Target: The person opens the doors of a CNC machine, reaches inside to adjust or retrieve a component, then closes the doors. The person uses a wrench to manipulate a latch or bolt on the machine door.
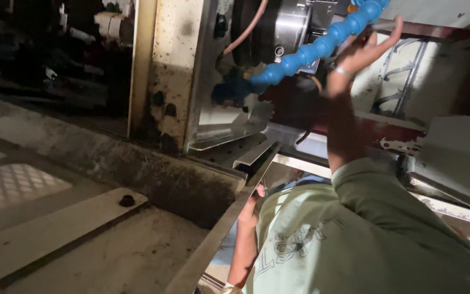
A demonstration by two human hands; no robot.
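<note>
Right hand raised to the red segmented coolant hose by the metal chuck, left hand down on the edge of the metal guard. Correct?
Not quite: the segmented plastic coolant hose is blue, not red, as the head view shows. The rest holds: the right hand is raised at it beside the round metal chuck, and the left hand is low at the angled metal guard's edge.

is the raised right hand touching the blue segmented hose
Touching. The head view shows the right hand raised against the blue segmented hose, its fingers overlapping the hose's upper end with no gap visible. How firmly it grips cannot be told.
</note>
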